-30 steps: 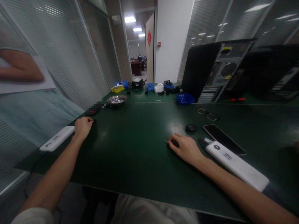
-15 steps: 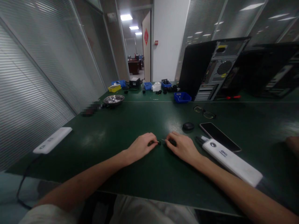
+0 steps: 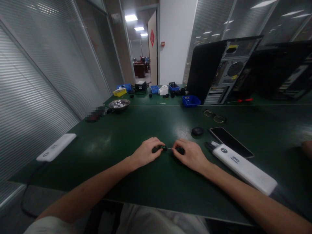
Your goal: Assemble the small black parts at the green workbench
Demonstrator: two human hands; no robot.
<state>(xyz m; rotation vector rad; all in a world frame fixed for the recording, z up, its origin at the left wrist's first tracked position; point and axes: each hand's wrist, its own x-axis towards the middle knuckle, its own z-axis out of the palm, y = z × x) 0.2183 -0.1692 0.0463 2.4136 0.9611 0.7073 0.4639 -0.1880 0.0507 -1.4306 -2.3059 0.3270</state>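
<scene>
Near the middle of the table, my left hand [image 3: 147, 150] pinches a small black part [image 3: 163, 147] between thumb and fingers. Its exact kind is too small to make out. Just to the right, my right hand [image 3: 188, 152] is closed on what looks like a small screwdriver [image 3: 180, 150], its dark handle partly covered by the fingers. A thin metal shaft runs left from the fingertips and seems to meet the black part. Both hands rest low over the green tabletop [image 3: 156, 182].
On the right lie a white power bank [image 3: 246, 170], a phone [image 3: 231, 142], a black rounded case [image 3: 197, 131] and glasses [image 3: 214, 116]. Another power bank [image 3: 56, 148] is at left. A metal bowl [image 3: 119, 104], blue bin [image 3: 191, 101] and computer tower [image 3: 207, 71] stand farther back.
The thin shaft and the black part have come together where a small gap showed before. My left fingers have shifted slightly, exposing more of the part.
</scene>
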